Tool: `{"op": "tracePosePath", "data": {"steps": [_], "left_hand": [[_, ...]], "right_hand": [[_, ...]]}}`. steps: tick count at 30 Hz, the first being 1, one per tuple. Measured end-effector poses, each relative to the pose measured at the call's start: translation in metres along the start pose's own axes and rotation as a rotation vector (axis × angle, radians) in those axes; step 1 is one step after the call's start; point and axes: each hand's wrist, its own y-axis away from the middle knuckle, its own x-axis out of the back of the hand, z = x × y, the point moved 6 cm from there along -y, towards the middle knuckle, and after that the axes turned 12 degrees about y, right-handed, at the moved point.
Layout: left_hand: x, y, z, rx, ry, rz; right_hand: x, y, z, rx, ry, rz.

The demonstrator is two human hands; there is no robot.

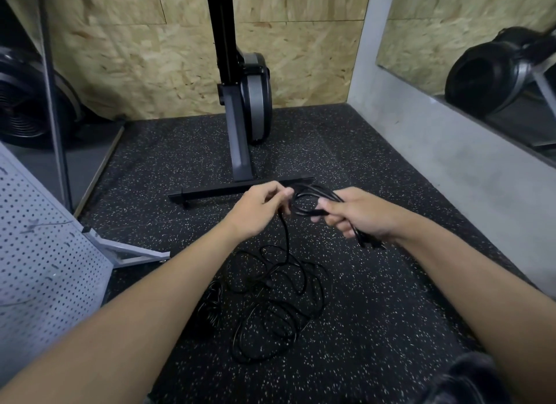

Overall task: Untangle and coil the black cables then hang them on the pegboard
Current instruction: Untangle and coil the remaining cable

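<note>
The right hand (364,214) was closed around a small coil (313,197) of black cable, fingers curled over the gathered loops, just past the right end of the crossbar (216,193) at the foot of the exercise machine (249,102); several cable ends (371,243) stuck out below the fist. The left hand (258,208), in front of the crossbar and just beside the coil, pinched 1 strand (285,238) between thumb and fingertips; that strand dropped from the pinch to a loose tangle (276,298) of black cable lying on the speckled rubber floor (376,313), on the person's side of the crossbar. A smaller dark bundle (210,304) lay at the tangle's left edge, also nearer the person than the crossbar; whether the 2 were joined could not be told. The grey pegboard (45,253) stood well to the left of the crossbar, leaning on its stand.
</note>
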Motion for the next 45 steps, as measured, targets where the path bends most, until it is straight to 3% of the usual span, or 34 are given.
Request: {"op": "tracePosePath", "data": {"steps": [3,7,10,14,18,26,33,42,45], "left_hand": [[-0.011,0.003,-0.018,0.088,0.067,-0.025],[-0.037,0.010,-0.028,0.284,0.394,0.018],[-0.053,0.013,-0.025,0.359,0.529,0.043],[-0.051,0.011,-0.026,0.349,0.493,0.148],[-0.044,0.011,-0.010,0.238,0.278,0.290],[-0.070,0.017,0.029,0.032,-0.072,0.054],[-0.074,0.019,0.039,-0.082,-0.203,-0.033],[-0.098,0.035,-0.006,0.127,0.065,-0.299],[-0.104,0.040,-0.034,0.212,0.043,-0.325]], "right_hand": [[0.005,-0.002,0.003,0.016,-0.149,0.130],[0.019,-0.006,0.009,-0.011,0.011,0.447],[0.021,-0.009,0.013,-0.016,-0.037,0.514],[0.017,-0.008,0.009,0.011,-0.064,0.522],[0.016,-0.007,0.010,-0.016,0.114,0.579],[0.005,-0.007,0.005,0.053,0.174,0.550],[0.003,-0.009,0.016,-0.019,-0.058,0.472],[0.014,-0.006,0.020,-0.107,-0.276,0.533],[0.020,-0.003,0.022,-0.104,-0.389,0.582]]}}
